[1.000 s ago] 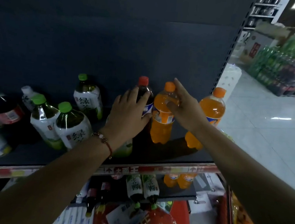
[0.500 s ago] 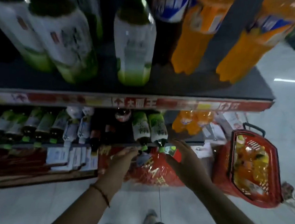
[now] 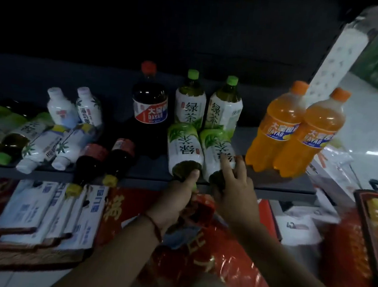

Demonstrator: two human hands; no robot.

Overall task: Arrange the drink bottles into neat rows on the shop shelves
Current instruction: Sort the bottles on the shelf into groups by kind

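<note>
Left hand [image 3: 180, 195] grips lying green tea bottle [image 3: 184, 149]; right hand [image 3: 233, 188] grips neighbouring one [image 3: 217, 150] on shelf [image 3: 282, 186].

Your left hand [image 3: 179, 196] hides its lying green-tea bottle's [image 3: 184, 151] cap — right of your hands, the red plastic basket [image 3: 369, 218] is cut off.

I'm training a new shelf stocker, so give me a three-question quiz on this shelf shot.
1. True or false: both orange soda bottles stand upright.
2. How many green tea bottles stand upright behind the two lying ones?
A. one B. two C. four
3. Fill in: the left hand grips the neck end of a lying ____ bottle.

Key:
1. True.
2. B: two upright green tea bottles stand behind them.
3. Green tea: the left lying bottle; the right hand holds the lying bottle beside it.
</note>
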